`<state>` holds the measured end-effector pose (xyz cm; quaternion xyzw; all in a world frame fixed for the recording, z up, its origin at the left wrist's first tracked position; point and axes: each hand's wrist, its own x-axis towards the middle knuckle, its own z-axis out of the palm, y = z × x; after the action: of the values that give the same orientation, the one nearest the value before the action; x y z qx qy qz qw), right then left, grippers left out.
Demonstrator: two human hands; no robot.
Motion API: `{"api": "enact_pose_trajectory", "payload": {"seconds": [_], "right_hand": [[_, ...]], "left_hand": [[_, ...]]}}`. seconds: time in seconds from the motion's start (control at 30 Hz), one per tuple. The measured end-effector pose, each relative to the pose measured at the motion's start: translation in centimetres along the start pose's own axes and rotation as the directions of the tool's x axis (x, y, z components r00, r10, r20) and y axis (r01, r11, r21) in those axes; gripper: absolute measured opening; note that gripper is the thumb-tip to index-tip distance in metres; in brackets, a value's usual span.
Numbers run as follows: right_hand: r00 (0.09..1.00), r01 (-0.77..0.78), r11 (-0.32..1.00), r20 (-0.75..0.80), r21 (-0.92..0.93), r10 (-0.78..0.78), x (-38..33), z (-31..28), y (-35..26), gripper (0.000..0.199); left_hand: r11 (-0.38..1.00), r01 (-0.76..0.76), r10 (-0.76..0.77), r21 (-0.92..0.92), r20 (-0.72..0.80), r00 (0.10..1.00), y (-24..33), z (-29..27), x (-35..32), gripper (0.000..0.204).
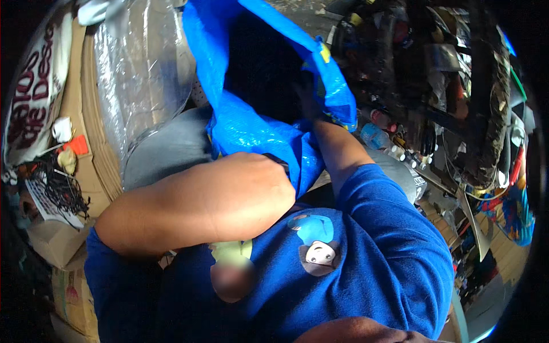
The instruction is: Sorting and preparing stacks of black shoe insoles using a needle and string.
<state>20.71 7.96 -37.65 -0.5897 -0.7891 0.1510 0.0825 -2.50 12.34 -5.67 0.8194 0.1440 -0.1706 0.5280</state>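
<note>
A large blue plastic bag (251,128) lies open on my lap, and its inside is dark. My left forearm (217,200) bends across my chest to the bag's lower fold. A dark strap (277,161) sits at the wrist, and the hand beyond it is hidden behind the blue fabric. My right hand (306,98) reaches up to the right rim of the bag's mouth, by a yellow strap (325,54). It is in shadow, so its fingers are unclear. I wear a blue shirt (366,268).
A clear plastic-wrapped bundle (143,74) leans at the upper left against cardboard boxes (86,137). A white printed bag (34,97) and tangled black cables (63,191) lie at the far left. Bottles, wires and dense clutter (434,114) crowd the right side.
</note>
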Motion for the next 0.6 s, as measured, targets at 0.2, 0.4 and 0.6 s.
{"api": "enact_pose_trajectory", "payload": {"seconds": [0.2,0.4,0.6], "right_hand": [[0.999,-0.03,0.965,0.034,0.262,0.022,0.6,-0.5,0.3,0.048],[0.967,-0.246,0.715,0.213,0.654,0.138,2.5,-4.4,-0.8,0.049],[0.872,-0.48,0.121,0.457,0.869,0.178,3.2,-16.4,-8.5,0.048]], "left_hand": [[0.999,-0.018,0.018,0.027,-0.019,1.0,0.4,0.8,-0.1,0.011],[0.978,0.139,-0.171,0.158,0.214,0.962,1.6,1.2,0.5,0.01],[0.922,0.258,-0.211,0.287,-0.187,0.96,2.1,4.8,-2.0,0.013]]}}
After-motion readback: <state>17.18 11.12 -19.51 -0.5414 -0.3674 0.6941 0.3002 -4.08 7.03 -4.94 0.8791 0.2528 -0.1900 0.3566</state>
